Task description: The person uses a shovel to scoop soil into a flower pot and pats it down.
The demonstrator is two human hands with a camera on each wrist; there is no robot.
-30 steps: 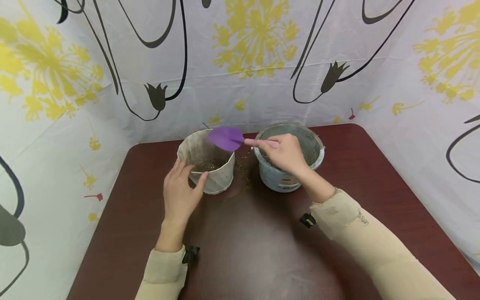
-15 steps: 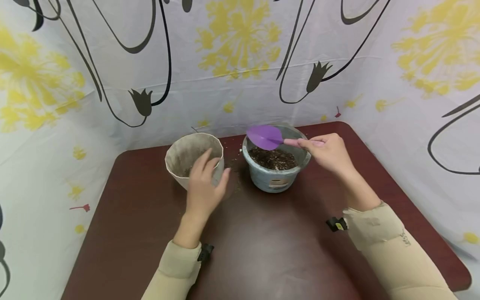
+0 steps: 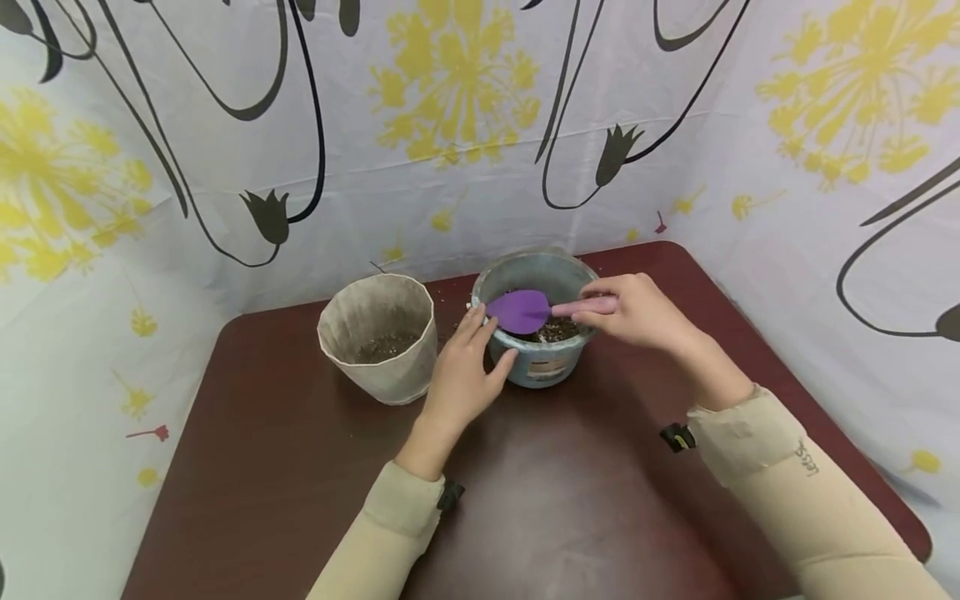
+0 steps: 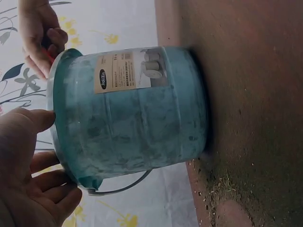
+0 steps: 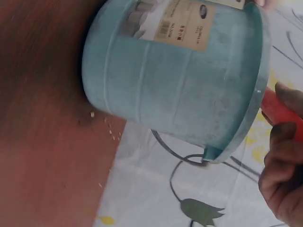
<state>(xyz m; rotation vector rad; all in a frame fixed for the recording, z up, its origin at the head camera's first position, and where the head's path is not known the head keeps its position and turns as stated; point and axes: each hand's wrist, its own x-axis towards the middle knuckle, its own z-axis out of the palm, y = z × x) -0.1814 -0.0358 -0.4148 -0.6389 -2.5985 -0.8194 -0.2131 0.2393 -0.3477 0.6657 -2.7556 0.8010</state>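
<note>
Holds the trowel (image 3: 517, 312) over the mouth of the blue pot (image 4: 132, 118), inside the rim at the left. Grips it by the handle in the right hand (image 3: 637, 310), with thumb and fingers curled firmly round. Points leftward with the purple blade, tip just beside the left hand (image 3: 467, 371); cannot tell touching from apart there. Runs along its long axis nearly straight left to right, close to level, with the handle end over the right rim.

Shows dark soil (image 3: 558, 331) in front of the blade; cannot tell any contact with it. Rests the left hand on the left rim of the blue pot, with fingers spread and loosely bent, thumb at the front. Bears a label (image 4: 128, 70) on the front wall and a thin bail (image 4: 125, 190) at the side.

Sits upright near the back edge of the tabletop (image 3: 562, 483), just in front of the patterned cloth (image 3: 450, 200): little room behind. Has the white pot (image 3: 382, 379) near on the left, also upright, with soil low inside, across a narrow gap. Opens wider to the right edge and widest toward the front, between the sleeves (image 3: 817, 500). Carries crumbs (image 4: 222, 189) beside the blue pot.
</note>
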